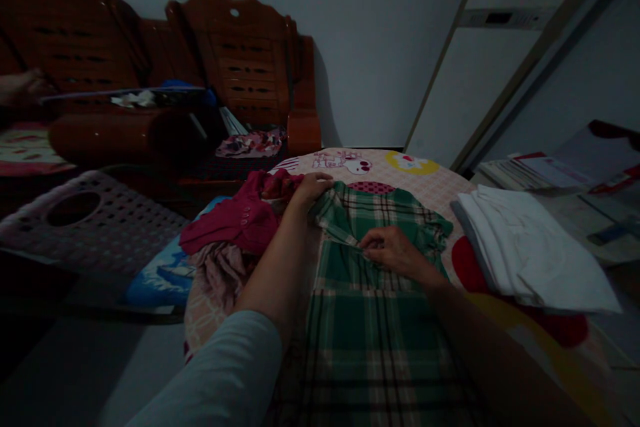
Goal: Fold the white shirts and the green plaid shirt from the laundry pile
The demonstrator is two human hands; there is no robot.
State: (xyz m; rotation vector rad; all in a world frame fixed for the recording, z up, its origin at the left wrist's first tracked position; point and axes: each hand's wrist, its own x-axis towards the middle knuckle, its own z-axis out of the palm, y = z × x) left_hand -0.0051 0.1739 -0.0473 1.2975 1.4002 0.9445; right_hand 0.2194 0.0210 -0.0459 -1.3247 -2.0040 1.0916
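Observation:
A green plaid garment [380, 327] with white and dark lines lies spread over the table in front of me. My left hand [314, 188] is at its upper left edge, fingers closed on the cloth near a gathered part. Lower and to the right, my right hand [387, 248] pinches a light-edged fold of the same garment between thumb and fingers. Left of my left forearm lies a crumpled magenta buttoned garment [237, 223], with a dusky pink cloth [223, 273] under it. On the right sits a folded stack of white clothes [535, 247].
The round table wears a printed pink cloth [330, 161]. A wooden bench [240, 60] stands behind, holding patterned cloth [255, 143]. At far left another person's hand [25, 87] shows above a woven chair [85, 227]. Papers [540, 170] lie at right.

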